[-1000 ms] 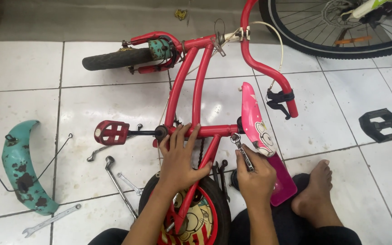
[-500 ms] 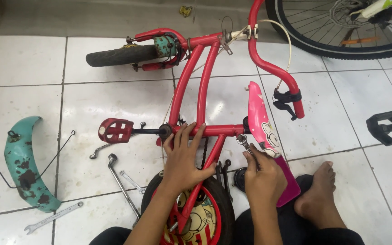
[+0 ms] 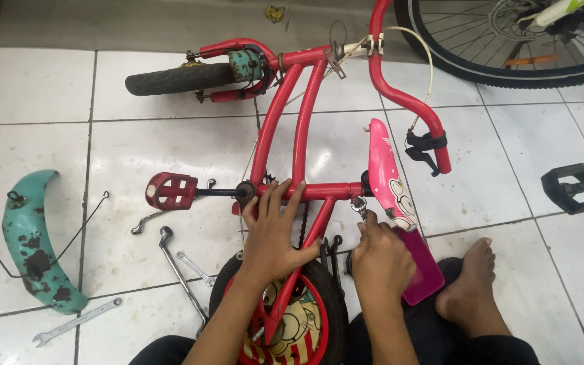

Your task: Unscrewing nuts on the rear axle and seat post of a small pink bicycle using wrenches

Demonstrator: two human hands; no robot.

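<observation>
A small red bicycle frame (image 3: 299, 128) lies on its side across the white tiled floor (image 3: 35, 88), its rear wheel (image 3: 285, 318) nearest the person. The left hand (image 3: 275, 236) rests flat on the frame, fingers spread over the tube by the crank. Just right of it, the right hand (image 3: 380, 260) is closed around a wrench (image 3: 359, 206), its head at the clamp under the pink saddle (image 3: 386, 172). On the left lie 1 teal mudguard (image 3: 32, 243) and several spanners (image 3: 184, 270).
</observation>
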